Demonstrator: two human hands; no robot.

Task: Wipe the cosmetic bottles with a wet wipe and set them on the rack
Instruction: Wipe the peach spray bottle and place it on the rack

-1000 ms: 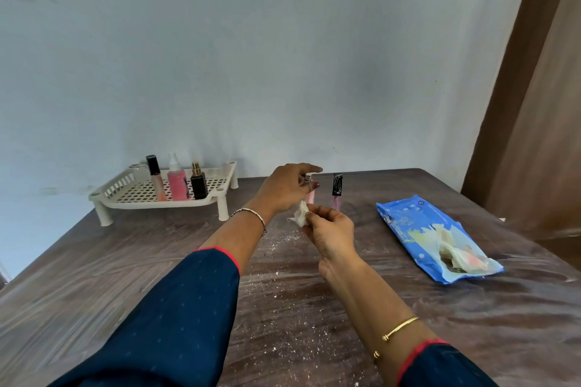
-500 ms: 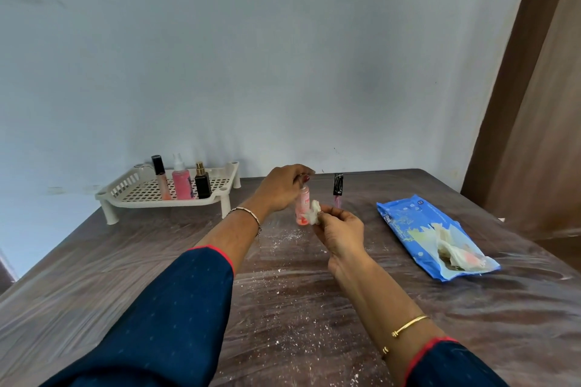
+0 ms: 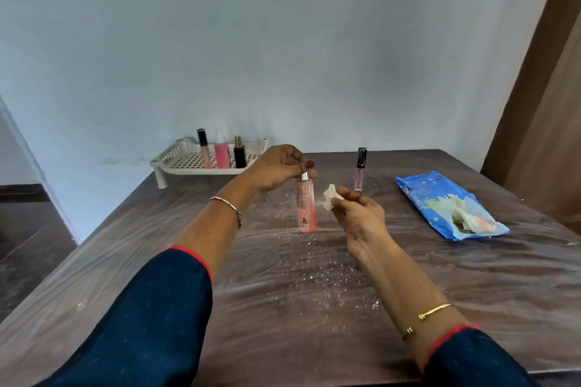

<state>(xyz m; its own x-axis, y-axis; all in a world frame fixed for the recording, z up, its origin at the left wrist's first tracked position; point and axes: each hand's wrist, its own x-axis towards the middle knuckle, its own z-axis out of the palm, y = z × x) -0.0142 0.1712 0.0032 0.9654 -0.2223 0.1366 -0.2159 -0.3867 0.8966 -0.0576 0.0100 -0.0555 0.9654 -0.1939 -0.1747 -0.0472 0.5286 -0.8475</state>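
Left hand (image 3: 276, 166) pinches the bottle (image 3: 305, 204) by its top; right hand (image 3: 358, 220) pinches a wipe (image 3: 330, 199) beside it.
Behind the bottle: rack (image 3: 176, 163) left, tube (image 3: 360, 171) right; pack (image 3: 440, 201) farther right.

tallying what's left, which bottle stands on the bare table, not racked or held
The black-capped pink tube, alone on the table; three others sit on the rack, the left hand holds the peach bottle.

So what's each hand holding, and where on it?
The left hand pinches the pink plastic bottle by its silver top; right hand pinches the crumpled white wipe.
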